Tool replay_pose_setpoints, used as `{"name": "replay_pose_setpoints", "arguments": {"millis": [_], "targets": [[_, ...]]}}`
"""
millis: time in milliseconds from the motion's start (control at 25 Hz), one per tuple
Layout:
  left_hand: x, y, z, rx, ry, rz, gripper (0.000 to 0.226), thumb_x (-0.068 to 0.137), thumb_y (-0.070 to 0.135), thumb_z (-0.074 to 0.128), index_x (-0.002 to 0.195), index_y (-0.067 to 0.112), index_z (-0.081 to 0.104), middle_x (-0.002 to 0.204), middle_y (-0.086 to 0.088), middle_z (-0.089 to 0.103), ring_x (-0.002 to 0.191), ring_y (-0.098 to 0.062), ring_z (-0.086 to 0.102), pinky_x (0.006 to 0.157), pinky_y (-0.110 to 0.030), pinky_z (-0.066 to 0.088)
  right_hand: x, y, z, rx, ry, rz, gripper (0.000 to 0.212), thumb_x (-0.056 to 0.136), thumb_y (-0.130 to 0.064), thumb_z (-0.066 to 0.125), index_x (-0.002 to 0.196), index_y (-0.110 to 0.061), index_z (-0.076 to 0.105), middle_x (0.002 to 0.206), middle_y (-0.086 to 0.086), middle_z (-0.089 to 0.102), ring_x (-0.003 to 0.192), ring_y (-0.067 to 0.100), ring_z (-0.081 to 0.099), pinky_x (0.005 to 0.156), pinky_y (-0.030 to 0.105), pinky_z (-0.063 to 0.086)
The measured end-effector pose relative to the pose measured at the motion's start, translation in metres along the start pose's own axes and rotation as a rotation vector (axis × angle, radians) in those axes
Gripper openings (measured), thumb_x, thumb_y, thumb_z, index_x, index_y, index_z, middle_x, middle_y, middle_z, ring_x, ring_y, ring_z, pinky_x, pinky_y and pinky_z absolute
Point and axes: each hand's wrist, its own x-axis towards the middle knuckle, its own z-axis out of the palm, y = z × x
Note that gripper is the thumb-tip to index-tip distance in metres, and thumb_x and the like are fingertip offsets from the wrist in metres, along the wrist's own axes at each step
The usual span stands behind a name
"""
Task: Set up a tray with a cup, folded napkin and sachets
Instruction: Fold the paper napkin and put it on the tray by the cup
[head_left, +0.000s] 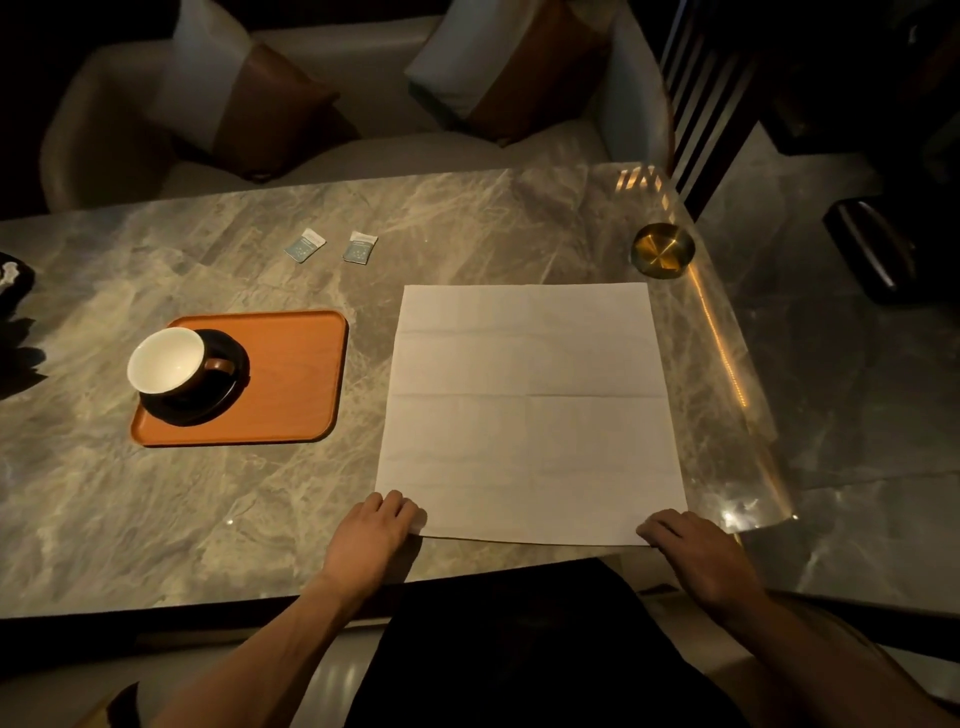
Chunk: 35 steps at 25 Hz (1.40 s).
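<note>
Nearest the camera: two bare forearms reach over the near edge of the table (218, 519), above a dark-clothed lap. Left hand (371, 532) sits at the near-left corner of the napkin (530, 410); fingers curled, tips on the corner's edge. Right hand (696, 553) sits at the near-right corner, fingers curled down onto the edge. Grip of each hand: narrow, fingertips at the paper; cannot tell whether either actually pinches the corner or only presses on it.

Napkin: white, fully unfolded, lying flat on the table, old crease lines visible as a grid. All other positions taken relative to the napkin.

Tray (291, 384): orange, rounded rectangle, to the left of the napkin, near but apart from it, bare marble between. On the tray's left part, a dark saucer (208, 405) carrying the cup (166, 366); cup upright, white inside, dark outside, handle pointing toward the napkin. Right part of tray is bare.

Sachets: two small packets beyond the napkin's far-left corner, on the bare table, not on the tray. Left sachet (305, 245) and right sachet (360, 247) lie close together, not touching, both slightly tilted.

Brass-coloured round dish (663, 249): just beyond the napkin's far-right corner, near the table edge.

Beyond the table: pale sofa with cushions (260, 104). Lighting dim.
</note>
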Motion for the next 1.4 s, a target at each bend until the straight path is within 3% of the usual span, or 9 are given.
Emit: {"name": "replay_pose_setpoints", "arguments": {"millis": [120, 200, 320, 480, 600, 680, 920, 1200, 1400], "targets": [[0.003, -0.003, 0.002, -0.134, -0.023, -0.111, 0.024, 0.083, 0.013, 0.060, 0.106, 0.020, 0.060, 0.102, -0.001, 0.058, 0.089, -0.022, 0.055, 0.072, -0.034, 0.050, 0.002, -0.001, -0.008, -0.034, -0.025, 0.034, 0.026, 0.069, -0.002, 0.074, 0.091, -0.015, 0.074, 0.087, 0.002, 0.071, 0.065, 0.023, 0.066, 0.054, 0.032, 0.048], [0.005, -0.006, 0.002, -0.178, -0.007, -0.106, 0.022, 0.085, 0.020, 0.050, 0.106, 0.021, 0.059, 0.102, 0.000, 0.057, 0.090, -0.022, 0.054, 0.072, -0.034, 0.047, 0.002, 0.002, -0.008, -0.018, -0.061, 0.091, 0.028, 0.064, 0.002, 0.082, 0.084, -0.016, 0.074, 0.079, 0.002, 0.070, 0.064, 0.026, 0.066, 0.056, 0.038, 0.049], [0.006, -0.009, -0.001, -0.192, 0.010, -0.073, 0.018, 0.089, 0.024, 0.047, 0.103, 0.021, 0.059, 0.098, 0.000, 0.060, 0.087, -0.023, 0.056, 0.070, -0.035, 0.046, 0.013, 0.010, -0.015, 0.018, -0.119, 0.249, 0.012, 0.083, -0.014, 0.072, 0.084, -0.026, 0.071, 0.081, -0.006, 0.068, 0.078, 0.022, 0.064, 0.068, 0.039, 0.047], [0.010, -0.019, -0.003, -0.312, 0.077, -0.085, 0.005, 0.092, 0.027, 0.052, 0.095, 0.023, 0.054, 0.090, 0.001, 0.061, 0.076, -0.020, 0.053, 0.064, -0.033, 0.043, 0.032, 0.021, -0.030, 0.085, -0.150, 0.377, 0.009, 0.089, -0.032, 0.062, 0.081, -0.036, 0.062, 0.076, -0.018, 0.062, 0.077, 0.007, 0.055, 0.066, 0.030, 0.039], [0.017, -0.034, -0.007, -0.366, 0.046, -0.078, 0.014, 0.093, 0.033, 0.053, 0.105, 0.026, 0.055, 0.098, 0.006, 0.058, 0.084, -0.014, 0.053, 0.067, -0.033, 0.049, 0.046, 0.027, -0.043, 0.183, -0.165, 0.406, 0.008, 0.088, -0.030, 0.064, 0.083, -0.036, 0.065, 0.077, -0.019, 0.063, 0.076, 0.001, 0.054, 0.064, 0.023, 0.040], [0.023, -0.043, -0.012, -0.448, 0.068, -0.121, 0.017, 0.094, 0.033, 0.055, 0.109, 0.026, 0.058, 0.101, 0.009, 0.056, 0.090, -0.011, 0.054, 0.070, -0.035, 0.052, 0.057, 0.031, -0.052, 0.239, -0.188, 0.417, 0.008, 0.089, -0.028, 0.065, 0.086, -0.035, 0.067, 0.082, -0.018, 0.066, 0.078, 0.001, 0.057, 0.068, 0.026, 0.047], [0.056, -0.066, -0.031, -0.850, 0.061, -0.280, 0.010, 0.096, 0.021, 0.059, 0.096, 0.030, 0.065, 0.095, 0.015, 0.065, 0.087, -0.004, 0.061, 0.080, -0.030, 0.053, 0.091, 0.043, -0.076, 0.432, -0.157, 0.460, 0.010, 0.088, -0.018, 0.070, 0.085, -0.028, 0.072, 0.084, -0.011, 0.072, 0.081, 0.007, 0.065, 0.074, 0.030, 0.053], [0.095, -0.086, -0.054, -1.020, 0.060, -0.328, 0.008, 0.096, 0.025, 0.060, 0.092, 0.028, 0.066, 0.093, 0.020, 0.068, 0.086, -0.002, 0.062, 0.075, -0.031, 0.055, 0.132, 0.062, -0.093, 0.547, -0.049, 0.519, 0.013, 0.086, -0.021, 0.074, 0.081, -0.033, 0.072, 0.080, -0.013, 0.073, 0.078, 0.005, 0.066, 0.069, 0.024, 0.050], [0.125, -0.097, -0.071, -1.083, 0.098, -0.337, 0.014, 0.097, 0.018, 0.060, 0.089, 0.026, 0.067, 0.088, 0.014, 0.070, 0.080, -0.004, 0.063, 0.067, -0.017, 0.049, 0.162, 0.078, -0.105, 0.643, 0.013, 0.509, 0.011, 0.084, -0.020, 0.076, 0.081, -0.030, 0.074, 0.082, -0.013, 0.074, 0.080, 0.003, 0.066, 0.072, 0.025, 0.050]]}}
